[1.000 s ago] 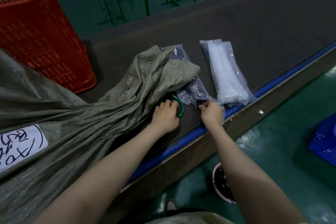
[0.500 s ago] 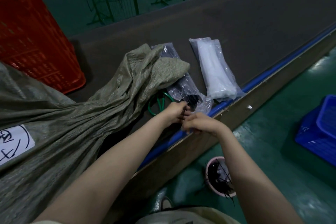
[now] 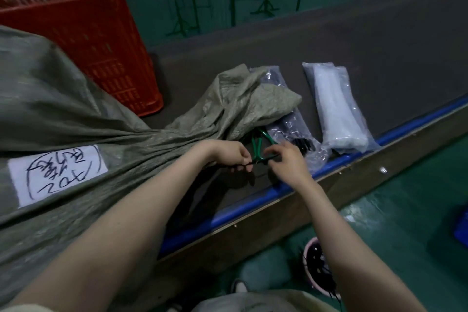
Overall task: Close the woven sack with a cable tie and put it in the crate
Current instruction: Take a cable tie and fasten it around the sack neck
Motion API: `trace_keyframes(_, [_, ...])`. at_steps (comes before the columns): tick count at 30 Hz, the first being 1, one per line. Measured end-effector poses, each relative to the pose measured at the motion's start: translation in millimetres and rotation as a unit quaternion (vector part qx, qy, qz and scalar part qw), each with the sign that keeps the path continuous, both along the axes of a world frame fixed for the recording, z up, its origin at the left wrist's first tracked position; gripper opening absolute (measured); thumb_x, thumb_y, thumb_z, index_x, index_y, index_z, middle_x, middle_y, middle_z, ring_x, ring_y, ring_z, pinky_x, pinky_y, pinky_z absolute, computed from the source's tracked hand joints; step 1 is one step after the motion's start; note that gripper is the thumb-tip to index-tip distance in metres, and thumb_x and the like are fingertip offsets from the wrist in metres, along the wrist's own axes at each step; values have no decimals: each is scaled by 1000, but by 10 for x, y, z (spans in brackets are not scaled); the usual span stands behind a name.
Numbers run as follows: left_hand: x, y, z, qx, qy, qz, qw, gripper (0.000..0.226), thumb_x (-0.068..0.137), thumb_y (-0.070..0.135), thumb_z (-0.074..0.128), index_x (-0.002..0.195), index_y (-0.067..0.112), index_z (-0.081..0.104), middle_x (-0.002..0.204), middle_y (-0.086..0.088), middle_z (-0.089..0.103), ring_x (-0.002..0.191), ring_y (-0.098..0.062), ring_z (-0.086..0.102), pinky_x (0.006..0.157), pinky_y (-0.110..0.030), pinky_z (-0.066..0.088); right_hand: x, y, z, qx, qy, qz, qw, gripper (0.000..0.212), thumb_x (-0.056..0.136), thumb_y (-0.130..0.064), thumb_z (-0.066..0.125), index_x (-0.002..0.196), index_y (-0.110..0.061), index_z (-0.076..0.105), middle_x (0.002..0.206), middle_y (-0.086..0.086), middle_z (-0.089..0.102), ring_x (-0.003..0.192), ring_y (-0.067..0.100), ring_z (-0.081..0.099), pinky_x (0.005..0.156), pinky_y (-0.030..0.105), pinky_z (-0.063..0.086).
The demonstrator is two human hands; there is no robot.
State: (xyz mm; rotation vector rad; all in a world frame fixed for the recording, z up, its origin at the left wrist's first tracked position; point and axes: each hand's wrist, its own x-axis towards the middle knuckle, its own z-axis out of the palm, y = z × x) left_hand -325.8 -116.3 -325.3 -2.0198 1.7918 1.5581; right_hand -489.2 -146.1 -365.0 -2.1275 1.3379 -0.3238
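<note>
A grey-green woven sack (image 3: 76,114) with a handwritten white label (image 3: 57,173) lies across the dark belt, its loose neck (image 3: 253,99) pointing right. A thin black cable tie (image 3: 258,161) is stretched between my two hands just in front of the neck. My left hand (image 3: 231,156) pinches its left end and my right hand (image 3: 288,159) pinches its right end. The tie is not around the sack. A red slotted crate (image 3: 83,30) stands at the back left behind the sack.
Green-handled scissors (image 3: 259,139) lie partly under the sack's neck. A clear bag of black ties (image 3: 293,134) and a bag of white ties (image 3: 336,111) lie to the right. The belt's blue edge (image 3: 253,204) runs along the front. A pink tub (image 3: 317,267) stands on the green floor.
My right hand left the bag of black ties and both hands came together, then shifted left; a black tie is now held between them. The view swung left, showing more of the crate.
</note>
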Motion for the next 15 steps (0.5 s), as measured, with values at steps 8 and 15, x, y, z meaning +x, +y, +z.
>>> trace_keyframes(8, [608,132,482,-37,-160,-79,983,27,94,8,40,95,7,66,60,3,49,53,-6,45,47,-10,34,307,190,306,79,-23,143,986,34,84,-46,59,79,-15,73,61,-3,63,60,7,57,57,24,39])
trace_keyframes(15, [800,246,527,-207,-247,-6,947,82,69,33,73,140,28,33,140,-12,40,130,-31,36,106,-36,35,544,312,279,308,18,184,933,29,95,-18,45,70,-14,60,34,-4,59,32,-1,49,44,12,38])
